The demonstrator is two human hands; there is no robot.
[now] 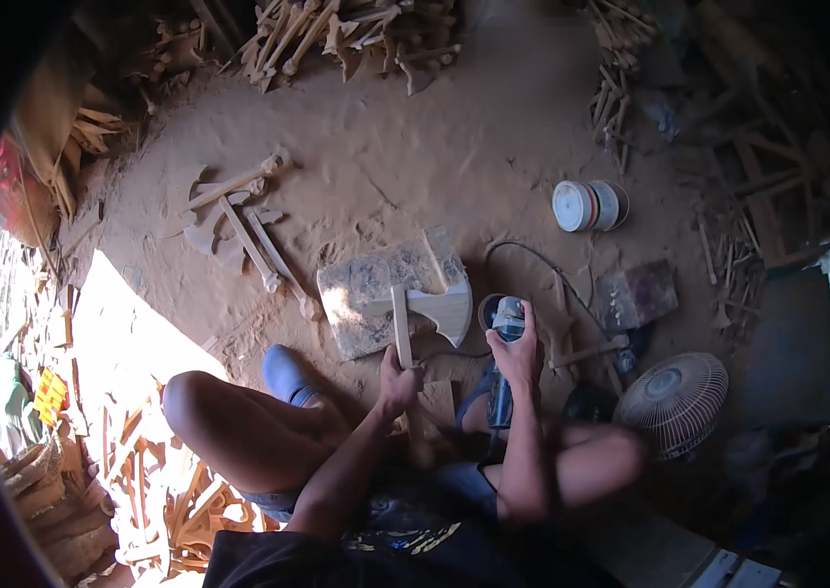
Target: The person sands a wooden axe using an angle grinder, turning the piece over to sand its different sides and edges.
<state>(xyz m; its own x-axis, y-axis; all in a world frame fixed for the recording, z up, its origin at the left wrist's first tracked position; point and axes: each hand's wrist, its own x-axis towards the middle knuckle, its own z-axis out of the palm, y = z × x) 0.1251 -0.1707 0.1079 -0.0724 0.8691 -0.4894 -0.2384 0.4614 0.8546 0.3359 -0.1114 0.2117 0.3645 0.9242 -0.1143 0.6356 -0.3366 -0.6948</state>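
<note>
Your left hand (pixel 399 384) covers part of the axe-shaped piece (pixel 450 312) along its handle, whose lower end is a blur near your lap; your right hand (pixel 521 355) hides part of the grinder (pixel 500 404), and you cannot make out its disc; the heap of pale bone-like pieces (pixel 288 37) is cut off by the upper edge, beside a smeared patch of ground (pixel 533 59); the print (pixel 413 539) on your shirt is too blurred to read, any marking on the bucket (pixel 573 207) too small; past the fan (pixel 675 404), darkness swallows the shapes.
</note>
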